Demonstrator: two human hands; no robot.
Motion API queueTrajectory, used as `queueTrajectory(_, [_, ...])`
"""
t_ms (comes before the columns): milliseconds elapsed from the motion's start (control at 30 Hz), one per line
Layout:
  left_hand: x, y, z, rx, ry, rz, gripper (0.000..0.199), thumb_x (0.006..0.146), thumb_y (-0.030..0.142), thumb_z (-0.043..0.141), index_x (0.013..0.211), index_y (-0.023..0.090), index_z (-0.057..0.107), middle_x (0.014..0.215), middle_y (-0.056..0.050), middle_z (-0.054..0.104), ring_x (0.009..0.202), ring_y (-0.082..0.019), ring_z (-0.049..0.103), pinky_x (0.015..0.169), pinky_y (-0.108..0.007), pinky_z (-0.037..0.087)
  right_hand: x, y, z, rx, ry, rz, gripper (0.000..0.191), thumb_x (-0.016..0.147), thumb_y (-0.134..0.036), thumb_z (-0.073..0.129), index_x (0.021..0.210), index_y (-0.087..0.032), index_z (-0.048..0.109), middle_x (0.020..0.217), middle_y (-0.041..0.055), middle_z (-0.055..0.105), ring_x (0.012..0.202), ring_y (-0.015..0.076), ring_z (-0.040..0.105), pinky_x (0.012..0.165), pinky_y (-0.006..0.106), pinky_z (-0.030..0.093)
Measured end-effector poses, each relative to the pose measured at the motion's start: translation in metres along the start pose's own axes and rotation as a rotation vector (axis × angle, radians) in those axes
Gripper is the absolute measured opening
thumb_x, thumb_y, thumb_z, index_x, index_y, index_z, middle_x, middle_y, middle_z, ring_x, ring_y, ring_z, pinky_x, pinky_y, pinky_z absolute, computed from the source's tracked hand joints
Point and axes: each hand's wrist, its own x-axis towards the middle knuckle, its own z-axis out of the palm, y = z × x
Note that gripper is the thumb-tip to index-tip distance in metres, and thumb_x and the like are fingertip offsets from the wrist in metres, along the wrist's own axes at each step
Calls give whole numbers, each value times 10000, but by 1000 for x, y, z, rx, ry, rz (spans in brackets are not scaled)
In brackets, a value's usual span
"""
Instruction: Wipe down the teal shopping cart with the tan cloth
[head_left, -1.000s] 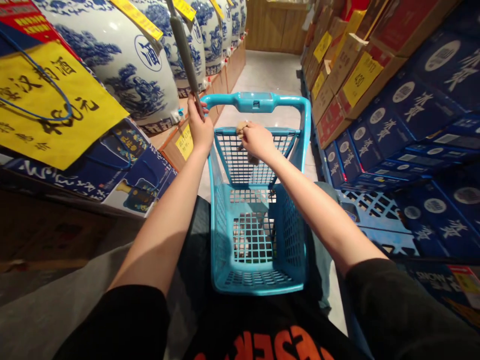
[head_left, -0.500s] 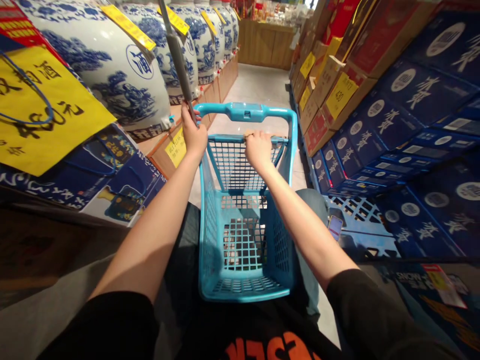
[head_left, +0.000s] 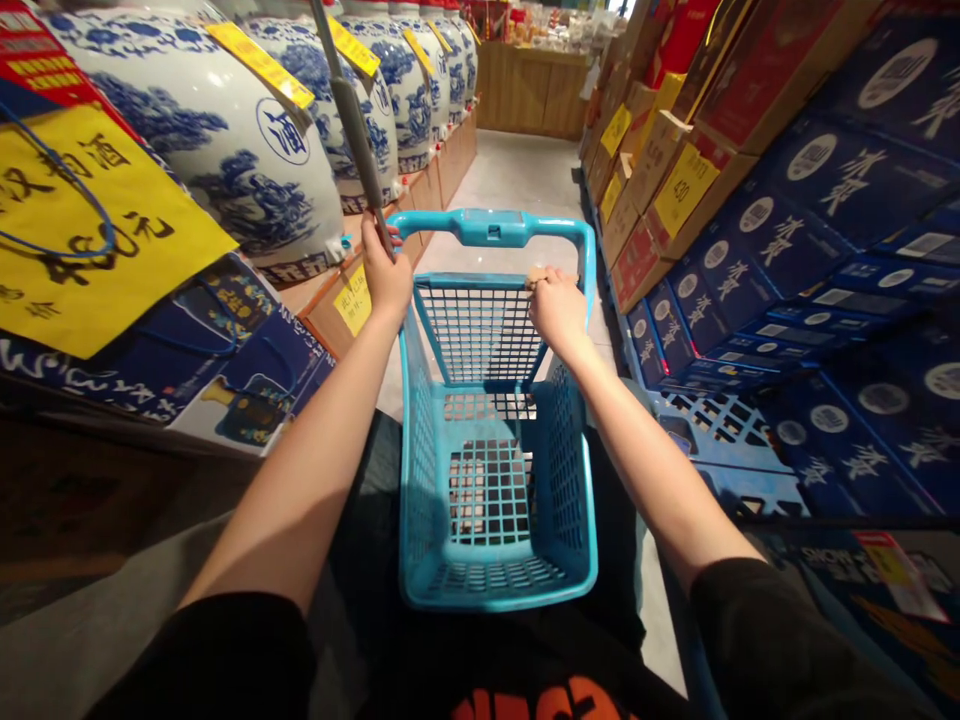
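A narrow shop aisle runs ahead, its pale tiled floor (head_left: 517,180) shining under bright, warm light. At the far end stands a wooden counter (head_left: 531,95) with packaged goods (head_left: 562,30) piled along its top. Down the left side, large blue-and-white porcelain jars (head_left: 217,130) stand in a row on a low wooden plinth (head_left: 442,180), with yellow tags (head_left: 261,65) lying across them and a big yellow sign (head_left: 90,230) hanging in front. Down the right side, cardboard cartons (head_left: 645,205) and navy gift boxes (head_left: 840,190) rise in tilted stacks above a blue plastic pallet (head_left: 720,430). One yellow price card (head_left: 679,190) reads 430.
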Motion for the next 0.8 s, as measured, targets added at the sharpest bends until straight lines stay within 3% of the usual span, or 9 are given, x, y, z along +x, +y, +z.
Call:
queueTrajectory(67, [1,-3,1,-19,-19,-8,616,938,326,819,1511,365,598,1248,-111,671,1362,-378,684,1358,-614,464,1,-3,3,9,16,8,483,1008,-43,467,1335,-24,822,1569,313,706,1518,405,642,1269,560,520])
queueTrajectory(167, [2,-3,1,-22,-22,-7,655,935,317,810,1547,360,580,1268,-118,654,1350,-377,685,1368,-605,455,5,-26,9,35,-26,-54,450,999,-48,506,1321,-30,820,1587,311,698,1563,407,621,1305,576,506])
queueTrajectory(333, [-1,3,-1,16,25,12,568,955,237,759,1493,337,604,1221,-108,673,1290,-352,712,1349,-585,487,8,-55,8,111,-113,-212,436,996,-31,533,1339,-60,801,1760,262,579,1704,343,513,1424,558,405])
queueTrajectory(500, [-4,10,-1,33,39,25,569,955,158,749,1488,332,649,1181,-91,702,1333,-346,723,1371,-597,468,2,-19,-8,81,-110,-114,451,985,-16,524,1335,-55,806,1653,275,673,1603,351,613,1347,520,485])
queueTrajectory(633, [-3,9,0,11,28,33,609,956,150,772,1524,336,653,1205,-92,707,1383,-353,713,1398,-609,439,-2,15,-13,46,-50,-50,462,956,-19,531,1317,-69,814,1544,283,739,1518,386,664,1319,574,480])
queueTrajectory(700, [-1,4,0,-7,13,13,627,959,163,781,1541,346,636,1245,-101,702,1386,-355,707,1399,-595,445,-2,18,-11,65,-34,-60,444,953,-28,532,1285,-92,819,1538,265,748,1557,387,636,1358,622,425])
queueTrajectory(800, [1,-2,0,-17,-9,-13,656,958,199,801,1568,345,605,1295,-117,688,1403,-363,693,1395,-581,451,5,5,-5,154,-62,-101,412,954,-26,504,1205,-142,810,1584,216,734,1676,362,539,1403,698,337])
